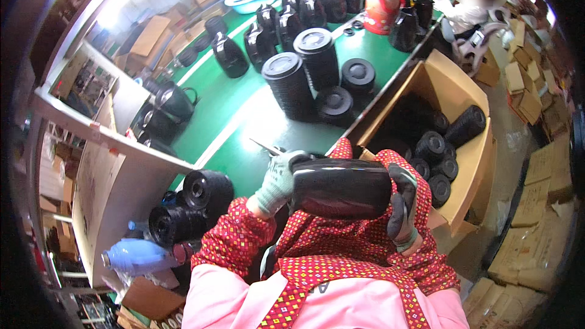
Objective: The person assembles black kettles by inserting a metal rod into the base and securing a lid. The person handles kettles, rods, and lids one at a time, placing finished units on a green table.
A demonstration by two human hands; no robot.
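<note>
A glossy black rounded vessel body (341,189) lies on its side across my lap, held between both gloved hands. My left hand (279,178), in a pale grey-green glove, is closed at the left end of the vessel. From this hand a thin pale pointed strip (263,145) sticks out over the table; its kind is not clear. My right hand (402,204), in a glove with a dark palm, grips the right end, fingers upward along it. The far side of the vessel and some of my fingertips are hidden.
On the green table (213,106) stand stacks of black lids (286,85), several glossy black jugs (228,55) and a red flask (382,0). An open carton (481,173) with black parts sits right. Black cylinders (207,189) and a blue bottle-shaped thing (137,256) are left. Another person (466,15) is beyond.
</note>
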